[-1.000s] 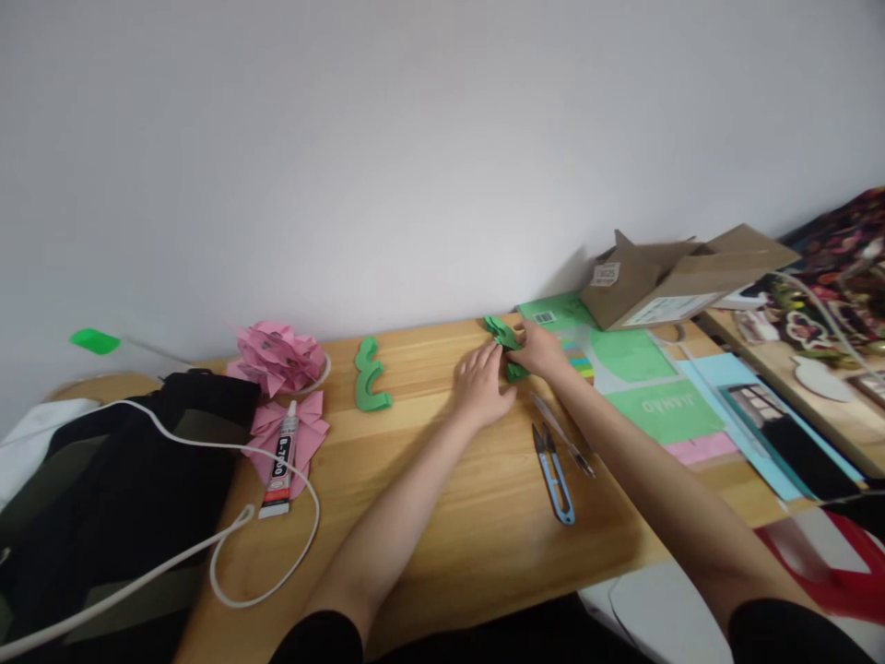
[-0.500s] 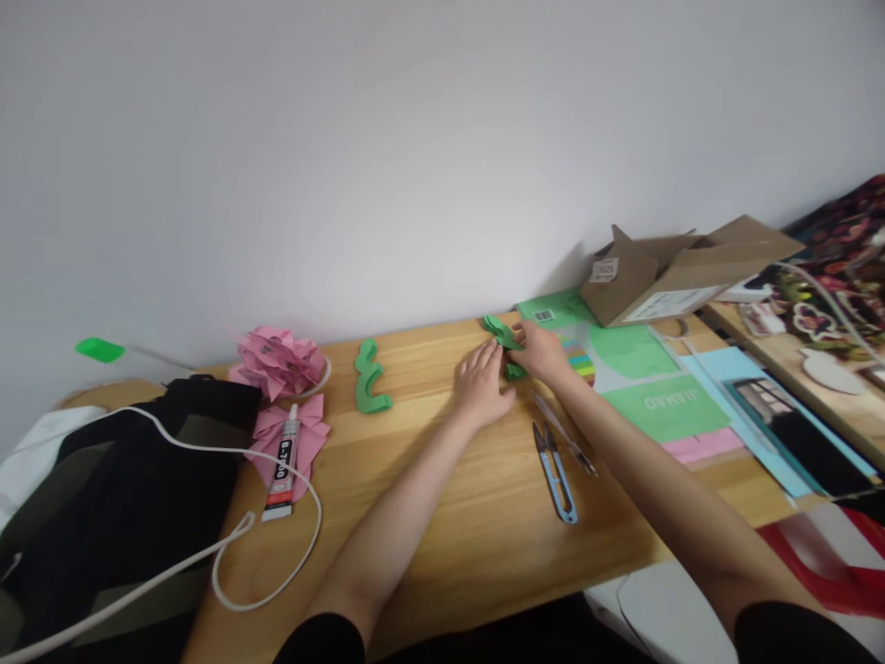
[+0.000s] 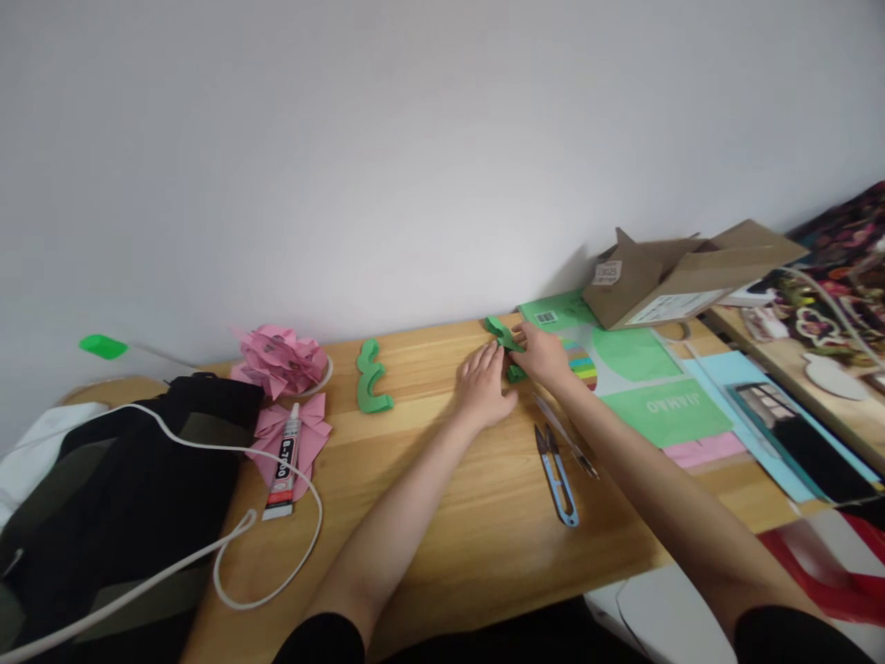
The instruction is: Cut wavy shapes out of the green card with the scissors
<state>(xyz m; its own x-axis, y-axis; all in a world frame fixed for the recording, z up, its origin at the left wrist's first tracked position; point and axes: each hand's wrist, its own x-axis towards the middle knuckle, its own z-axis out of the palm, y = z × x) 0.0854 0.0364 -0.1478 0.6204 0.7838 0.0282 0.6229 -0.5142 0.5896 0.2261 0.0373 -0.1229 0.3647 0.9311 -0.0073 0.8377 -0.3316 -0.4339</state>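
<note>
Below a grey wall (image 3: 415, 166), a wooden counter (image 3: 477, 526) is carrying a scalloped green piece (image 3: 371, 380), seemingly finished; rightward, your left hand (image 3: 485, 387), fingers nearly straight, is steadying a second green piece (image 3: 501, 333), apparently unfinished, your right hand (image 3: 540, 355), half-curled, pinching it.

Folded green piece (image 3: 499, 329) touched by fingers of left hand (image 3: 482, 387) and right hand (image 3: 541, 355) at far side of wooden table (image 3: 429, 498); grip partly hidden. Scalloped green strip (image 3: 374, 402) laid well apart to left. Farther left, glue tube (image 3: 282, 480) laid on pink folded paper (image 3: 318, 428), near pink paper flower (image 3: 282, 360). Blue snips (image 3: 567, 503) and pen-like tool (image 3: 561, 426) placed nearer, between forearms. Open cardboard box (image 3: 622, 300) set far right, beside green packaging (image 3: 636, 355).
</note>
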